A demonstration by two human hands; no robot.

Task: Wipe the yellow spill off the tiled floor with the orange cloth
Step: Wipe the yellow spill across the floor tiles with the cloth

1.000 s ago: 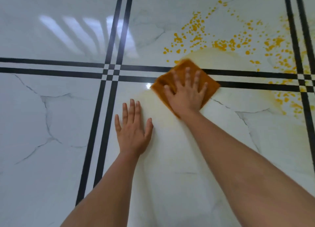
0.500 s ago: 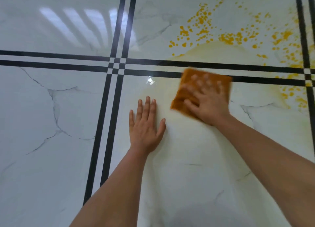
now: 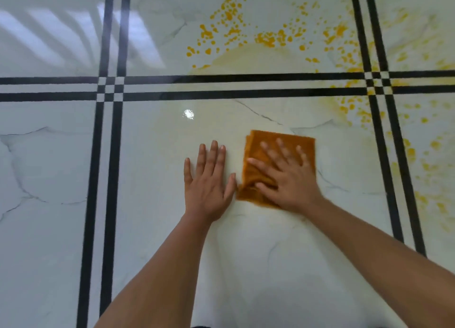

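The tiled floor (image 3: 61,229) is showing a wide pale, smeary film where the wiping has been going on. It is reaching from the near tile up across the black stripes (image 3: 221,96). The yellow spill (image 3: 266,38) is still lying thick beyond that, in droplets on the far tile and in a band down the right side. I am judging the job well short of done, with the heaviest patches not yet reached.

The orange cloth (image 3: 270,136) has been coming back toward the person over the last second. It was sitting across the stripes at the edge of the droplets, and now it is lying flat on the near tile, well short of them. This looks like the return half of a pull stroke, dragging residue inward rather than lifting fresh spill.

The right hand (image 3: 290,180) is pressing down on the cloth with the palm flat and the fingers spread, not gripping it. It is slightly blurred, so it is probably moving. The left hand (image 3: 209,182) is staying planted on the bare floor just beside the cloth, its thumb almost touching the edge. It is released and flat, taking the person's weight.
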